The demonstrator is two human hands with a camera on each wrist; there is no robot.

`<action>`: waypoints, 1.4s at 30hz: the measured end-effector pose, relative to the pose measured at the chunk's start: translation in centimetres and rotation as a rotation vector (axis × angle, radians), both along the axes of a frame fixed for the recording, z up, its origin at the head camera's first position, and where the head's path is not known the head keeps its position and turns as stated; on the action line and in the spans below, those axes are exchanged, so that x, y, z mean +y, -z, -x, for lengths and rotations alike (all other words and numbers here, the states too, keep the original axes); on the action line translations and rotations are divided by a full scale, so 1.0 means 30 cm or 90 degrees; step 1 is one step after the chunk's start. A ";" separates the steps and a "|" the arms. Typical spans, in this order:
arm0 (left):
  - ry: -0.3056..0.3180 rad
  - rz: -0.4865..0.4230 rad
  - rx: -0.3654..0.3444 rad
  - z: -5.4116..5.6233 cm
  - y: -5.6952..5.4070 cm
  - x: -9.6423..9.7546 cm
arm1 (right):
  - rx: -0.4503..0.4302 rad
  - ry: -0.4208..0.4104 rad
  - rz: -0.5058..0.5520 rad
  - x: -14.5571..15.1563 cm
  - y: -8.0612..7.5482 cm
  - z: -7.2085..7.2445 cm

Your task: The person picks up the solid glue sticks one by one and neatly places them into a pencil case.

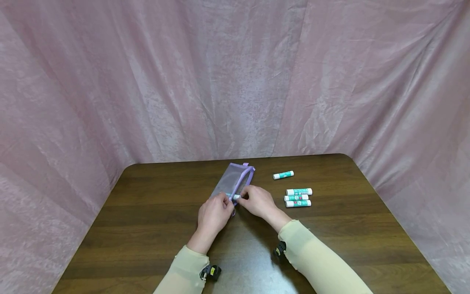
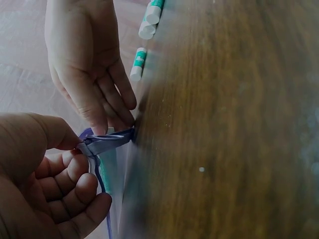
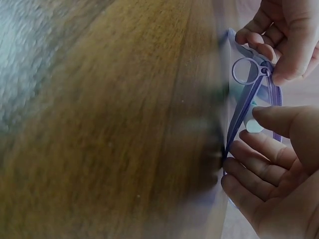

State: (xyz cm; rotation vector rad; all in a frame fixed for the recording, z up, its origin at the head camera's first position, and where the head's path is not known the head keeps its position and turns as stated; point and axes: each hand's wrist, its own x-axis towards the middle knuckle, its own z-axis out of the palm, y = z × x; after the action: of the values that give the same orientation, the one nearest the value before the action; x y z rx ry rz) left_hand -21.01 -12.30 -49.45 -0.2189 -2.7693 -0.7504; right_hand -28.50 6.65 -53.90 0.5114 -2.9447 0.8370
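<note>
A mesh zipper pouch [image 1: 227, 179] with purple trim lies on the table, its zipper side open. My left hand [image 1: 215, 213] pinches the pouch's edge near the zipper end, where a round pull ring [image 3: 246, 71] hangs. A glue stick [image 3: 254, 125] with a white end pokes out of the pouch mouth; its green part shows through the mesh in the left wrist view. Thumb and forefinger of my right hand [image 1: 260, 201] hold that white end, while the other fingers spread along the pouch opening.
Right of the pouch, three green-and-white glue sticks [image 1: 298, 197] lie side by side. Another glue stick [image 1: 283, 175] lies farther back, alone. Behind the brown wooden table [image 1: 154, 228] hangs a pink curtain [image 1: 235, 81].
</note>
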 end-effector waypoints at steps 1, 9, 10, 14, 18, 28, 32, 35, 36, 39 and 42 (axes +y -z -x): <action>0.000 0.001 0.001 0.000 0.000 0.001 | 0.001 -0.001 0.002 0.000 -0.007 -0.005; -0.003 0.002 -0.003 -0.001 0.000 0.001 | -0.050 0.014 0.014 -0.021 -0.158 -0.094; -0.003 0.002 -0.004 -0.002 0.000 0.001 | -0.049 0.013 0.012 -0.021 -0.157 -0.093; -0.001 0.006 -0.007 -0.002 0.001 0.001 | -0.010 -0.009 0.004 -0.011 -0.085 -0.047; 0.001 0.010 -0.009 -0.002 0.001 0.001 | 0.000 -0.015 0.003 -0.010 -0.075 -0.039; 0.005 0.012 -0.002 0.000 0.004 0.000 | -0.009 -0.010 0.007 -0.024 -0.132 -0.076; 0.008 0.014 0.004 0.000 0.004 0.000 | 0.006 -0.019 0.013 -0.024 -0.123 -0.072; 0.011 0.014 0.008 -0.002 0.004 0.001 | -0.012 -0.008 0.010 -0.033 -0.141 -0.085; 0.012 0.014 0.010 -0.002 0.004 0.001 | -0.014 -0.004 0.007 -0.035 -0.145 -0.086; 0.015 0.013 0.008 -0.004 0.003 0.002 | -0.014 0.003 -0.005 -0.040 -0.152 -0.089; 0.018 0.012 0.006 -0.003 0.003 0.003 | -0.009 0.003 -0.010 -0.041 -0.158 -0.093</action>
State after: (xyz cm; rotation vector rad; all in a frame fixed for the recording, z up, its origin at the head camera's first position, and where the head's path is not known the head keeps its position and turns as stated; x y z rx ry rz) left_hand -20.92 -12.21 -49.53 -0.2649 -2.7708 -0.7273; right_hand -25.71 5.43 -49.16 0.5016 -2.9676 0.8204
